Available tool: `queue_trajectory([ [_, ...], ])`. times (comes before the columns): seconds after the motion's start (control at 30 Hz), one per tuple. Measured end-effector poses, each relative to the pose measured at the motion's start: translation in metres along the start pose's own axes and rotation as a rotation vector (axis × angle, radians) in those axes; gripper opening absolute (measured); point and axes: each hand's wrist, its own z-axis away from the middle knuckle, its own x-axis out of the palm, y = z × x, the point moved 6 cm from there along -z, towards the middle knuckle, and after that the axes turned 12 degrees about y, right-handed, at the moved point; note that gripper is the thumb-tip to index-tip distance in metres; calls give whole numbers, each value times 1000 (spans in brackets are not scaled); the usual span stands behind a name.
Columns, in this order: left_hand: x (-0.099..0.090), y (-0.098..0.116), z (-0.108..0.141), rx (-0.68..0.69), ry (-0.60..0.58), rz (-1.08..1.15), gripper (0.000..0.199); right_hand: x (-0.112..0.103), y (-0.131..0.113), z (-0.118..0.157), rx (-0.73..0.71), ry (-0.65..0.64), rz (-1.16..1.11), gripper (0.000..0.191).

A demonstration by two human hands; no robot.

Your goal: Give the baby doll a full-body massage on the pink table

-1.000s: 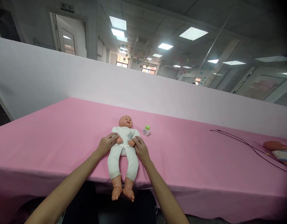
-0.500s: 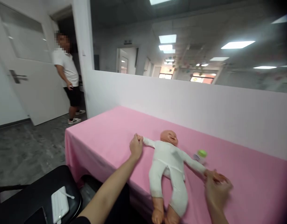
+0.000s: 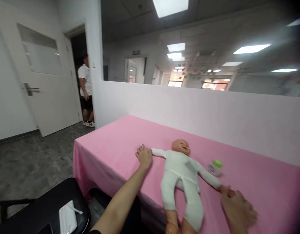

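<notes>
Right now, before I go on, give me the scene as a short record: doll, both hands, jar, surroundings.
Surface: pink cloth
Doll: on its back on the cloth, white suit, arms outspread
Left hand: fingers spread, at the end of one doll arm
Right hand: at the end of the other doll arm; blurred, grip unclear
Jar: green lid on, beside the arm on the right hand's side
Background: person in white top at the open door
</notes>
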Motion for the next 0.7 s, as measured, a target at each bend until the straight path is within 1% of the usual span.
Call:
queue_trajectory([
  [0.03,-7,0,4,-16,-21,26,58,-8,-5,5,15,-4,10,76],
  [0.07,-14,3,9,-5,-44,61,61,-17,-14,10,-8,10,-15,76],
  [0.13,-31,8,29,49,-68,192,62,-35,-30,17,-63,87,-120,72],
  [0.2,-50,11,60,98,-88,448,61,-52,-43,23,-123,147,-267,66],
  [0.23,-58,9,80,88,-131,581,62,-59,-48,27,-136,138,-342,63],
  [0.3,-73,3,124,83,-223,723,61,-71,-54,38,-96,23,-506,61],
  [0.33,-80,-1,146,106,-267,745,58,-77,-57,47,-90,-78,-572,58],
  [0.4,-93,-11,185,156,-341,729,54,-93,-61,76,-97,-291,-633,51],
  [0.47,-100,-21,213,188,-387,661,55,-107,-55,115,-34,-508,-651,53],
  [0.53,-101,-31,229,198,-415,602,60,-118,-44,158,46,-672,-650,58],
  [0.57,-99,-34,235,194,-433,593,63,-122,-39,177,79,-721,-645,62],
  [0.63,-91,-39,244,164,-495,631,72,-125,-31,211,166,-766,-664,78],
  [0.7,-82,-41,250,104,-557,730,80,-124,-32,235,207,-778,-752,91],
])
